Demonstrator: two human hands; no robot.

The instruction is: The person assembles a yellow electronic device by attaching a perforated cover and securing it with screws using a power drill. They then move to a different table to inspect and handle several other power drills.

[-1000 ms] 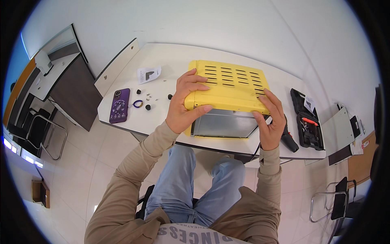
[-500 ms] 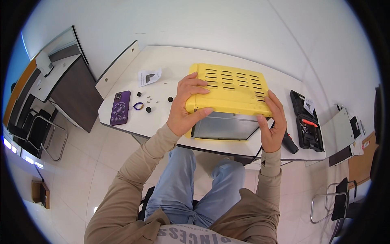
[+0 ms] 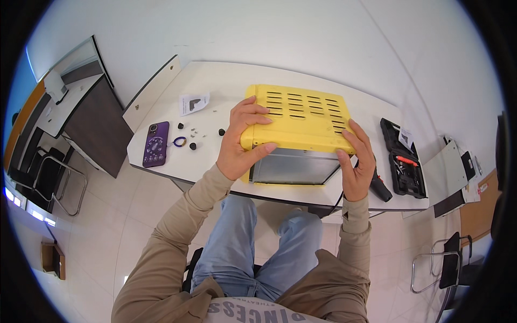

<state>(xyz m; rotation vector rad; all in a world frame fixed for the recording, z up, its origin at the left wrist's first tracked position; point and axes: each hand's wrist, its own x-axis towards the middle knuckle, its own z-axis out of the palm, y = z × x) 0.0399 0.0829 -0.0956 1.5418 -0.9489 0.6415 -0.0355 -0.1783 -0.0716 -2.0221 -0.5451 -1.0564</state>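
On the white desk stands a small toaster-oven-like appliance with a yellow metal casing [image 3: 301, 116], its top cut with rows of dark vent slots. A grey metal panel [image 3: 293, 168] faces me below the casing's near edge. My left hand [image 3: 239, 137] grips the casing's left side, fingers over the top and thumb along the near edge. At the right corner my right hand [image 3: 358, 164] holds on too, fingers on the top and side and thumb at the near edge. Both hands are closed around the casing's edges.
Left on the desk [image 3: 215, 81] lie a purple phone [image 3: 156, 144], a ring-shaped strap [image 3: 179, 141], black knobs [image 3: 193, 146], small metal bits and a printed leaflet [image 3: 194, 104]. A power drill [image 3: 381, 189] and an open black tool case [image 3: 406, 180] lie right. A cord hangs over the front edge.
The whole view has shifted slightly. Both hands keep the same hold on the yellow casing.
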